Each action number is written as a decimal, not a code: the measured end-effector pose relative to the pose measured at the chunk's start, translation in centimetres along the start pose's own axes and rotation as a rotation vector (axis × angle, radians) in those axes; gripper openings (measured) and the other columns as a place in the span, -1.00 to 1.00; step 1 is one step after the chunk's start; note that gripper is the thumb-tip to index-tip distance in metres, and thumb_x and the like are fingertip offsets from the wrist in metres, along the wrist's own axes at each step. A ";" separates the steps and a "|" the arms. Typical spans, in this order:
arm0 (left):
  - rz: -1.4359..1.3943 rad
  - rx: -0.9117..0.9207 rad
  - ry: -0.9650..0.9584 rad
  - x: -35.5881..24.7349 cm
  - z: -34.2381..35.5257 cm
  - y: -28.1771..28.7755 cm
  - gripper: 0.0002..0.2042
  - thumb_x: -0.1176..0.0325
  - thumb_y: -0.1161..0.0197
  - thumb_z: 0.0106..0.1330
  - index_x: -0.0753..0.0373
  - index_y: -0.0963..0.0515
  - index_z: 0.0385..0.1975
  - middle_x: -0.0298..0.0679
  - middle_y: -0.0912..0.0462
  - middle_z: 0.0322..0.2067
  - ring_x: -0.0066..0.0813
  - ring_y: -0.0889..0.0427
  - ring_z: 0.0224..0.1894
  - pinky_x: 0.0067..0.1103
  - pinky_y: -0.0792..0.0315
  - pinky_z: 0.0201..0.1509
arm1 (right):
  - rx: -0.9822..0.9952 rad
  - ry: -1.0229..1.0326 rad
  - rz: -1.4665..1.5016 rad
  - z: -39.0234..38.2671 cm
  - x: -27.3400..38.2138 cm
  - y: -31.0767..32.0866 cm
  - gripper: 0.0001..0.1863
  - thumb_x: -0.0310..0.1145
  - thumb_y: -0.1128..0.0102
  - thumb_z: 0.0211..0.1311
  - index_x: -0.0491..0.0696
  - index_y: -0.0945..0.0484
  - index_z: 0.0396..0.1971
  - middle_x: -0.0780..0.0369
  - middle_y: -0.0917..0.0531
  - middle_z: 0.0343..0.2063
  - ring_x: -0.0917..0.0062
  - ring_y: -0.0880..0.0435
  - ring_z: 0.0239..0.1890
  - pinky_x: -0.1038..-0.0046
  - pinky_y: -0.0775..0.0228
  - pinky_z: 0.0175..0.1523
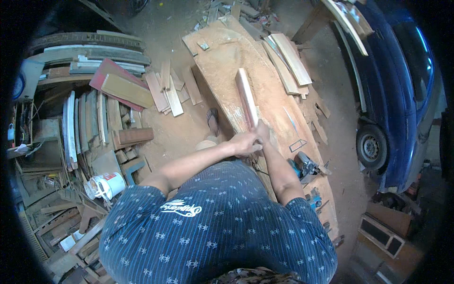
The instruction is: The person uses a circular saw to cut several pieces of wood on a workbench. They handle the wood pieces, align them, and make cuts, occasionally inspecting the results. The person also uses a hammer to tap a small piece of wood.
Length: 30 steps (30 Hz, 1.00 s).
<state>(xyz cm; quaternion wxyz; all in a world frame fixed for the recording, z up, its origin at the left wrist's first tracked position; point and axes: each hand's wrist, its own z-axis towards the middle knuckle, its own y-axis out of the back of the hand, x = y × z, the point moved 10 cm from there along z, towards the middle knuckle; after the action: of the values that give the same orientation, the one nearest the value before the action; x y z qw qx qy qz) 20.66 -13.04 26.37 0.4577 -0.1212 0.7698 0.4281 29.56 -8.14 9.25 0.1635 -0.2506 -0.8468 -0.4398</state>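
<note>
A narrow wooden plank (247, 97) lies lengthwise on the sawdust-covered workbench (220, 52), its near end at my hands. My right hand (262, 133) is closed on that near end, with most of its fingers hidden. Close against it, on the left, is my left hand (245, 143), its fingers curled in. What the left hand holds, if anything, cannot be made out. Nearer to me along the bench's right edge sits a power tool (306, 165) with a dark metal body and teal parts.
Loose boards (291, 59) lie along the bench's far right edge. Stacked timber (90, 61) and a white bucket (111, 185) stand to the left. Short planks (165, 87) lie on the floor left of the bench. A blue vehicle (388, 94) is parked at the right.
</note>
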 end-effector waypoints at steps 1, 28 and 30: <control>-0.185 -0.002 -0.058 -2.6 -0.5 3.9 -0.70 0.13 -0.33 0.34 0.26 -0.71 -0.19 0.02 -0.75 -0.31 -0.02 -0.76 -0.23 -0.27 -0.60 -0.12 | -0.035 0.012 0.046 0.9 0.6 -0.3 -0.39 -0.17 -0.26 0.23 -0.22 -0.46 0.21 -0.23 -0.63 -0.03 -0.12 -0.64 0.03 0.08 -0.50 0.09; -0.987 -0.241 -0.862 -5.0 -8.6 53.0 -0.90 0.31 -0.35 0.32 0.13 -0.77 -0.34 -0.23 -0.77 -0.27 -0.40 -0.64 -0.32 -0.45 -0.58 -0.18 | -0.276 0.289 -0.001 19.0 27.7 1.8 -0.54 -0.39 -0.24 0.23 -0.10 -0.48 0.14 -0.14 -0.69 -0.24 -0.11 -0.67 -0.16 -0.03 -0.50 -0.03; -0.909 -0.222 -0.766 -8.3 -8.4 53.8 -0.85 0.25 -0.31 0.36 0.11 -0.79 -0.30 -0.22 -0.78 -0.26 -0.41 -0.64 -0.30 -0.44 -0.59 -0.16 | -0.321 0.329 -0.016 19.3 27.7 1.4 -0.54 -0.38 -0.25 0.23 -0.08 -0.47 0.15 -0.12 -0.69 -0.21 -0.09 -0.68 -0.13 -0.02 -0.50 -0.01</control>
<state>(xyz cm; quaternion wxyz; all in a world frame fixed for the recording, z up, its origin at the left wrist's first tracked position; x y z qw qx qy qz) -10.88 11.27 64.36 0.8240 -0.3225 0.3721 0.2804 6.50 16.28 13.16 0.2538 -0.1917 -0.7298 -0.6052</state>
